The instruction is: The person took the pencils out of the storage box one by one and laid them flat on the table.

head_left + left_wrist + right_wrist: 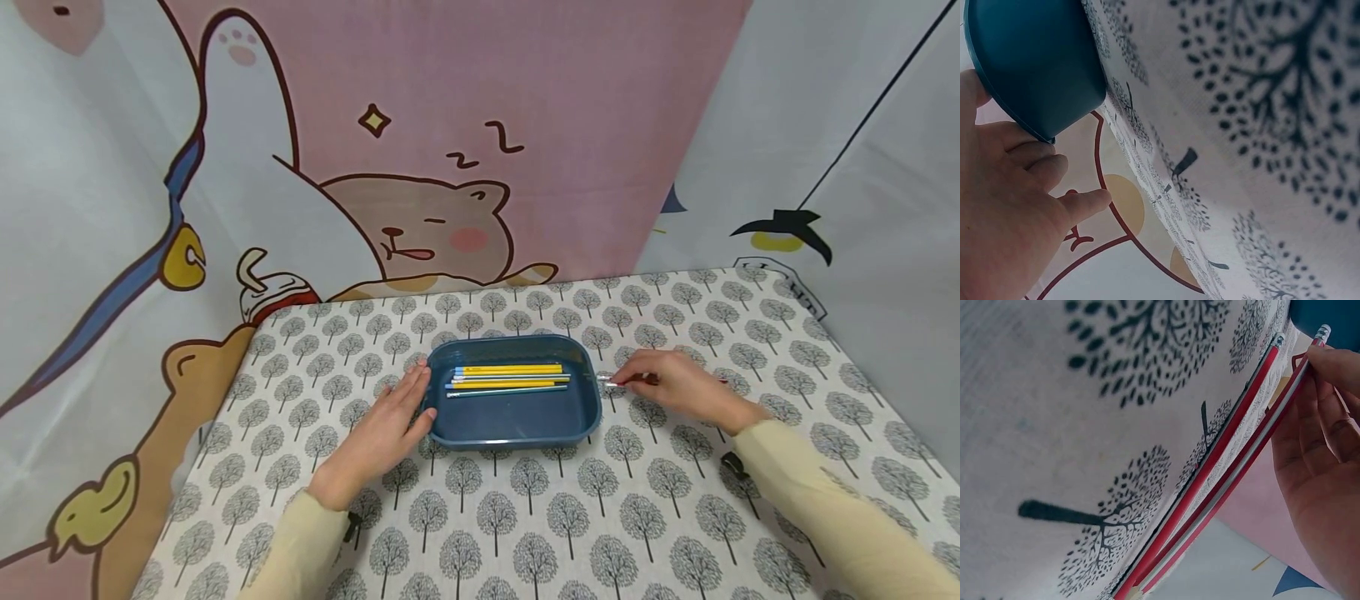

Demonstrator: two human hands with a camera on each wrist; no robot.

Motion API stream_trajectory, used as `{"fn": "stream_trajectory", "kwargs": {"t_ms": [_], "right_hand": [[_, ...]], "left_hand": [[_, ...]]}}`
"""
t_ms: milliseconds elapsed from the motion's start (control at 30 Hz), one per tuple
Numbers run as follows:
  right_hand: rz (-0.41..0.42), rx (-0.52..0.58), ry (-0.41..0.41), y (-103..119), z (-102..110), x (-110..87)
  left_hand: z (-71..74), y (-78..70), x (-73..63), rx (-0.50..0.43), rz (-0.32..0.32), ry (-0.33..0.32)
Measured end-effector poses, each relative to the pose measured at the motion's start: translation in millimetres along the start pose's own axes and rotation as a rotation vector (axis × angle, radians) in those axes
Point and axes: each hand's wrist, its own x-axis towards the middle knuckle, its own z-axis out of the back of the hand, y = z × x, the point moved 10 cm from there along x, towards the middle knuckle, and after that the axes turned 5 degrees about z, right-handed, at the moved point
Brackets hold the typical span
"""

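A dark blue tray [498, 429] stands on the table, with several yellow and green pencils [510, 379] lying side by side in it. My left hand [386, 425] rests against the tray's left end, fingers and thumb spread along the rim. The left wrist view shows its fingers [1047, 165] loosely bent beside the tray's outer wall. Just off the right end, my right hand [667, 379] pinches a red pencil [1260, 447] with a silvery stripe near its white eraser end, which points toward the tray. Another red pencil [1210, 469] lies on the cloth alongside it.
A white cloth [495, 517] printed with grey trees covers the table. Behind it hangs a pink curtain [585, 150] with cartoon animals, and pale hangings close in the left and right sides.
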Motion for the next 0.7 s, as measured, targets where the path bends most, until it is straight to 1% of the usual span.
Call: {"fn": "stream_trajectory", "kwargs": {"t_ms": [200, 700], "right_hand": [[-0.02, -0.011, 0.014, -3.0, -2.6, 1.5], [-0.011, -0.056, 0.018, -6.5, -7.4, 4.1]], "left_hand": [[0.4, -0.8, 0.2, 0.0, 0.002, -0.002], [-0.8, 0.1, -0.1, 0.005, 0.001, -0.002]]}}
